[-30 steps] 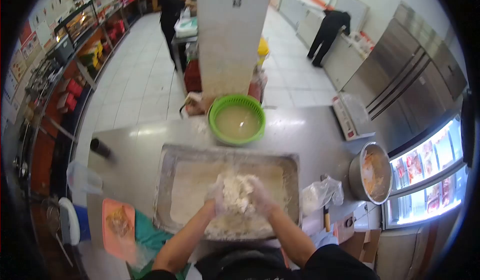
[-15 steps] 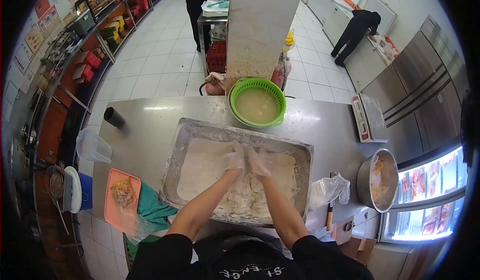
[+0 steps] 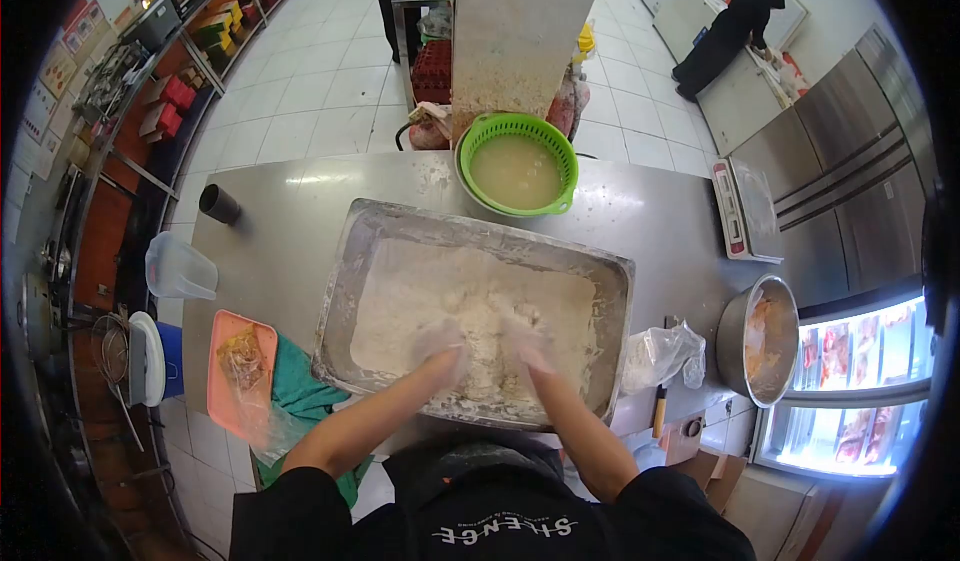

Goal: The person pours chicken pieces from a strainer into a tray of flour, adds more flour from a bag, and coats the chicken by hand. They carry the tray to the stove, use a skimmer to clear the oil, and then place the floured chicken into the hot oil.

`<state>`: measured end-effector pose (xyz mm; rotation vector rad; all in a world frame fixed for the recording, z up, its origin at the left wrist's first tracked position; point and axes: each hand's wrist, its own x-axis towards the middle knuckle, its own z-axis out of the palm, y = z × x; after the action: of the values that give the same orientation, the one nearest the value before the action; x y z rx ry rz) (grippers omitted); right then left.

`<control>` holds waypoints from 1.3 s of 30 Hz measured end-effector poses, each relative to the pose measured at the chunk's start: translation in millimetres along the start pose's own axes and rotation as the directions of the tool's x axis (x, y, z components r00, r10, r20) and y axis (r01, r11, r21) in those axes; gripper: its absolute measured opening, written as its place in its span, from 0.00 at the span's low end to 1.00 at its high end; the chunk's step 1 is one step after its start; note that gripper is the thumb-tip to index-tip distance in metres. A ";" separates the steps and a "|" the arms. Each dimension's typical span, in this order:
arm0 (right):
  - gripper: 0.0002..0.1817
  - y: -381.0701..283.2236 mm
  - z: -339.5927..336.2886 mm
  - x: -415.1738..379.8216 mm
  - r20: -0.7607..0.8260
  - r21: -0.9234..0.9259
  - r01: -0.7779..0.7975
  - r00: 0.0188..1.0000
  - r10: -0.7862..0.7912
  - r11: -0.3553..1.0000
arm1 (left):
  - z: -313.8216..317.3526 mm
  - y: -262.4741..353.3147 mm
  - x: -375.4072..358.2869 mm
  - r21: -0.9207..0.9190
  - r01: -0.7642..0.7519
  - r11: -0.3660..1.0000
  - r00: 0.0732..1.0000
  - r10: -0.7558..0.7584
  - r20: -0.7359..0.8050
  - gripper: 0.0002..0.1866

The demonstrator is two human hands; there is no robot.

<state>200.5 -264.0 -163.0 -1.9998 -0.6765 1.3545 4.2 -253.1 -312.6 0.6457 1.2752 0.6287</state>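
A large metal tray of pale flour lies on the steel table in front of me. Both my hands wear clear plastic gloves dusted with flour. My left hand is low in the flour, left of the tray's middle. Across from it, my right hand touches the flour on the right. Between them is a heap of lumpy, flour-coated pieces, whose kind I cannot make out. Motion smears the fingers of both hands, so their grip does not show.
Behind the tray, a green strainer sits in a bowl of cloudy liquid. A scale, a metal bowl, a plastic bag and a knife are on the right. Left are a pink tray, a jug and a black cup.
My hands have moved apart and back toward my body, from mid-tray to its near half. The lumpy heap between them shows more. The camera view has tilted down slightly.
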 end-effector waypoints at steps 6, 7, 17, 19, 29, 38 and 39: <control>0.33 -7.6 14.8 -18.7 0.315 0.465 -0.059 0.943 -0.103 0.883 | 74.5 135.9 -90.0 -0.170 0.260 0.951 0.950 -0.219 0.224 0.24; 0.31 -19.5 6.6 -28.5 0.294 0.519 -0.112 0.954 -0.054 0.847 | 71.0 145.7 -96.0 -0.171 0.261 0.950 0.939 -0.209 0.275 0.24; 0.23 5.0 -40.2 -33.7 0.111 0.374 -0.203 0.978 0.174 0.905 | 24.5 58.3 -66.8 -0.093 0.272 0.958 0.962 -0.271 0.031 0.22; 0.22 -5.2 -1.6 -53.6 0.196 0.485 -0.499 0.862 0.467 0.718 | 49.7 41.8 -70.4 -0.230 0.345 0.910 0.938 -0.346 0.036 0.22; 0.24 -23.3 -10.9 -58.2 0.107 0.447 0.028 0.991 -0.084 0.894 | 66.3 72.7 -93.1 -0.256 0.096 0.962 0.993 -0.075 0.094 0.18; 0.36 -83.0 -60.2 14.4 -0.063 -0.487 0.191 0.966 -0.253 0.852 | 19.6 123.2 10.9 0.750 0.092 0.654 0.826 0.370 -0.424 0.24; 0.42 -61.8 -52.5 44.4 -0.139 -0.532 0.127 0.962 -0.234 0.837 | 32.5 130.3 18.5 0.679 0.306 0.667 0.666 0.361 -0.653 0.26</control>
<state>260.7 -201.8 -130.3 -2.3697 -1.2041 0.8974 30.5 -154.9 -222.8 1.1635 2.4043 0.3537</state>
